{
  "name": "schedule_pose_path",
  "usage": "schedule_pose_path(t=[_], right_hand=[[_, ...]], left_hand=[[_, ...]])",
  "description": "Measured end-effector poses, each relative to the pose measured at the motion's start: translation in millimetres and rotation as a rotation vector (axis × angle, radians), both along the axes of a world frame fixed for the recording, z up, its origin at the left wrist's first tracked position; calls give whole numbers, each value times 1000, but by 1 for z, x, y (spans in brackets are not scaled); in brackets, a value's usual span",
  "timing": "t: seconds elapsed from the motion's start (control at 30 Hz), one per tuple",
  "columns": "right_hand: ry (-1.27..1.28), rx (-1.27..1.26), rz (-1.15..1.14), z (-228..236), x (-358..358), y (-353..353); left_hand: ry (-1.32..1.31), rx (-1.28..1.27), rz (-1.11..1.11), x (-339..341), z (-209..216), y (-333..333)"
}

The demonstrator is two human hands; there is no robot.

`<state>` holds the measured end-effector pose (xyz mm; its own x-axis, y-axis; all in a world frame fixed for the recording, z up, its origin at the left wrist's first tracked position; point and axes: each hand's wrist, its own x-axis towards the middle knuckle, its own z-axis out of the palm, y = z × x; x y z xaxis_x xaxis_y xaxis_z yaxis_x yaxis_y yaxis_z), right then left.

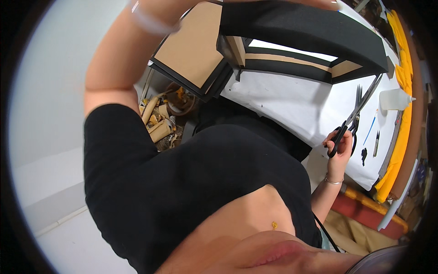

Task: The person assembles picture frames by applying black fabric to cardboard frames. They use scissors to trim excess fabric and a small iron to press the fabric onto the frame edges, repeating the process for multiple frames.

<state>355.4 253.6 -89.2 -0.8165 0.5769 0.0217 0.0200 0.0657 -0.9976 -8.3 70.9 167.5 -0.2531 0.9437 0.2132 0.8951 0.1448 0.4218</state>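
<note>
White-papered table — scissors gripped in right hand.

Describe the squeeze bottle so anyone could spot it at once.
Find the large black frame, then the yellow cloth along the picture's right. At the cloth's left edge is the whitish squeeze bottle: stout and nozzled, unlike the slim scissors in the right hand.
</note>
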Motion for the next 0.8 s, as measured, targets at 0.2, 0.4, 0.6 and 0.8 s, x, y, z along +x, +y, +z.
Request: schedule_pose_path(t=[0.2,0.4,0.6,0.8], right_hand=[[9,84,-21,-3,-4,-6],[-43,78,4,-4,-7,-11],[-32,81,7,-16,-3,-51],[-99,291,193,-5,-42,-98]], left_hand=[[-48,191,-37,-5,-60,-94],[-18,288,-70,-3,-95,-102],[-179,389,-207,-33,-112,-98],[-453,360,-284,-52,-109,-99]])
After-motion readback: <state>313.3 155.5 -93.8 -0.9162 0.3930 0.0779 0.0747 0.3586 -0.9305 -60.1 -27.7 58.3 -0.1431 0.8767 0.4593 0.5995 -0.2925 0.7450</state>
